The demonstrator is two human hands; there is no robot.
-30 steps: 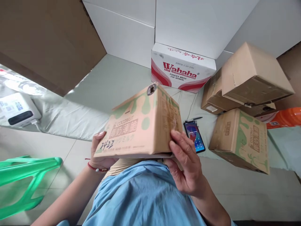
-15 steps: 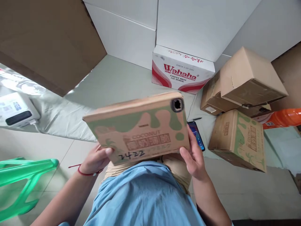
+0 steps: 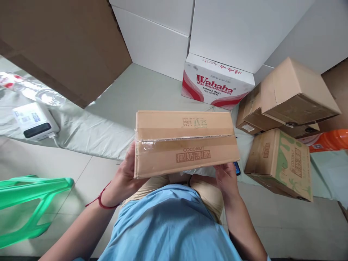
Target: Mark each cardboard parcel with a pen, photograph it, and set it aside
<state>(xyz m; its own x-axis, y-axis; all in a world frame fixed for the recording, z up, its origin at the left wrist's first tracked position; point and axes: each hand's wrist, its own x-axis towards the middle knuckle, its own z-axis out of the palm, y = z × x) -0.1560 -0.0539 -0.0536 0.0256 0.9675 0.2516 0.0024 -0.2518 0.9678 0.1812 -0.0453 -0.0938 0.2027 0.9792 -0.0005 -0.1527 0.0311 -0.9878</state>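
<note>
A brown cardboard box (image 3: 187,145) is held up in front of me, its taped seam and printed top face toward the camera. My left hand (image 3: 123,177) grips its left end, with the fingers partly hidden behind and under it. At the lower right corner my right hand (image 3: 226,175) supports the box from below, fingers mostly out of sight beneath it. A phone (image 3: 237,168) peeks out just beyond the right hand, largely covered by the box.
A white and red Wahaha carton (image 3: 217,81) stands against the wall. Stacked brown boxes (image 3: 299,90), another printed box (image 3: 280,165) and an orange bottle (image 3: 330,140) are at right. On the left are a large carton (image 3: 67,47), a power bank (image 3: 35,121), a clear bottle (image 3: 32,88) and a green stool (image 3: 38,197).
The box has turned in my hands: its green printed face with the handwritten number has swung out of view, and the taped face now shows. The view has shifted slightly left.
</note>
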